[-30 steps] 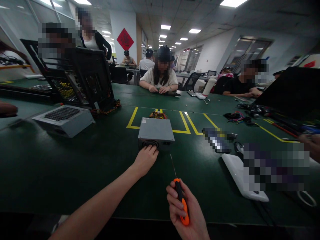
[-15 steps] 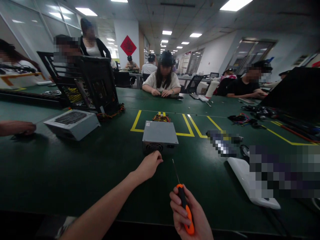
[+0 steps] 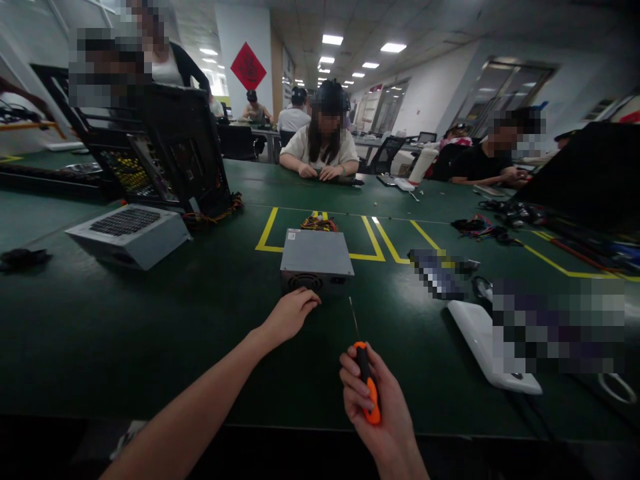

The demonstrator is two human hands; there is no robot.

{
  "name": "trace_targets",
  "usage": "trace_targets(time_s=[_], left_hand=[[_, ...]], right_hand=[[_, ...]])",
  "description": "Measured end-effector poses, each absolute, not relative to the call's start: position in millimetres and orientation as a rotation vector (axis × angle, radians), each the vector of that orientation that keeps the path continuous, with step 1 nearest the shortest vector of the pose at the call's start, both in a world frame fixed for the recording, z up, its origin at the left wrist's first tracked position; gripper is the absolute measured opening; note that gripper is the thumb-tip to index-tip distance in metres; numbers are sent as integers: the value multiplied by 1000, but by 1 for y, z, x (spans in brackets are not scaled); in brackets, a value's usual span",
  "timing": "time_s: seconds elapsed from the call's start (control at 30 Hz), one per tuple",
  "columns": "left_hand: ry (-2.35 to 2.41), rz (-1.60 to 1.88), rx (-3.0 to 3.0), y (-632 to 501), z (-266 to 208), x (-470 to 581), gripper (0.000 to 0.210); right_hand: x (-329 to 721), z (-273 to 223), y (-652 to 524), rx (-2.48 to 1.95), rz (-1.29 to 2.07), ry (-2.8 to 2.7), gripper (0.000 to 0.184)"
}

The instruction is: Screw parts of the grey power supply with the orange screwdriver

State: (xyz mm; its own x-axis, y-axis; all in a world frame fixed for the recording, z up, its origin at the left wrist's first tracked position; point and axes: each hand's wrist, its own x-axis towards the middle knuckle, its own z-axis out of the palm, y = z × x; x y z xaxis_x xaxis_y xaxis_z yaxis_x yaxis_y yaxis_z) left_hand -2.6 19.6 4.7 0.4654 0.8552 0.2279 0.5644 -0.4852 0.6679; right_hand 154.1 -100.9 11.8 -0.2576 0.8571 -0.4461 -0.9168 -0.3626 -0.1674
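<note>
A grey computer power supply (image 3: 316, 251) lies on the green tabletop in front of me, its fan grille and power socket facing my side. My left hand (image 3: 290, 313) is at its lower front edge, by the fan; I cannot tell whether it touches the case. The fingers are bent and together, and anything inside them is hidden. My right hand (image 3: 373, 390) grips the orange and black handle of a screwdriver (image 3: 367, 383). The screwdriver's thin shaft points up and away, its tip just short of the power supply's right front corner.
A second power supply (image 3: 127, 233) sits to the left, before an open black computer case (image 3: 165, 147). Bundled wires (image 3: 320, 223) lie behind the nearer unit. On the right are a white device (image 3: 493, 350) and cables (image 3: 480, 227). A person (image 3: 323, 137) sits opposite.
The view has shifted, so the table sits higher in it. My left fingers look slightly less curled. The other person's hand at the far left has left the dark object there.
</note>
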Motion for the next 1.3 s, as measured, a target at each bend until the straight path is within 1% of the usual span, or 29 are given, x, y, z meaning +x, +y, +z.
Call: trace_targets(time_s=[0.07, 0.17, 0.23, 0.4, 0.63, 0.7, 0.8, 0.93, 1.0, 1.17, 1.3], left_hand=[[1086, 695, 2214, 18, 10, -5, 17], [908, 502, 2217, 11, 19, -7, 12], [837, 394, 2221, 8, 22, -7, 12], [743, 311, 2256, 8, 23, -9, 15], [734, 320, 2235, 13, 17, -8, 8], [762, 363, 2145, 14, 15, -7, 9], [812, 517, 1867, 17, 15, -5, 10], [760, 737, 1468, 21, 16, -4, 16], [730, 791, 1328, 21, 16, -4, 19], [630, 754, 1082, 19, 16, -8, 23], [543, 769, 993, 21, 16, -11, 36]], right_hand=[[155, 11, -101, -559, 1865, 140, 22], [156, 9, -102, -539, 1879, 119, 25], [156, 8, -102, -523, 1885, 106, 27], [157, 7, -102, -499, 1891, 101, 28], [156, 6, -102, -512, 1896, 98, 31], [155, 7, -102, -524, 1892, 87, 31], [152, 8, -105, -547, 1895, 45, 28], [146, 11, -112, -560, 1942, -9, 25], [142, 13, -114, -565, 1977, -30, 24], [133, 21, -116, -602, 2039, -52, 26], [128, 25, -117, -642, 2066, -56, 28]])
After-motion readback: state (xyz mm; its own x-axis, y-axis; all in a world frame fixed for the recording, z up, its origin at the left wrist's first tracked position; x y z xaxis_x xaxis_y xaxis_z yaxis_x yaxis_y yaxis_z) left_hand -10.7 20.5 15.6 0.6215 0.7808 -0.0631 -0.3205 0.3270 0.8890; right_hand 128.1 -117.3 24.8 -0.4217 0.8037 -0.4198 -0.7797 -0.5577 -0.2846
